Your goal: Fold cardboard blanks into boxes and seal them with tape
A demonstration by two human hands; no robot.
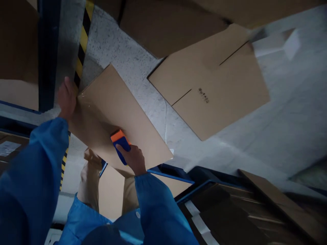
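A brown cardboard box [127, 112] lies tilted in front of my body, with a strip of clear tape glinting near its left corner. My left hand [66, 97] is against the box's left end, fingers extended upward along its edge. Gripped in my right hand [134, 157] is an orange and blue hand tool [122, 145], which rests over the lower middle of the box. The underside of the tool is hidden.
A flattened carton [217, 92] with dark slits and small print lies on the grey floor to the right. Stacked cartons [219, 211] stand lower right. A blue frame [48, 54] and yellow-black floor tape [83, 41] run along the left. More cardboard [168, 27] is at the top.
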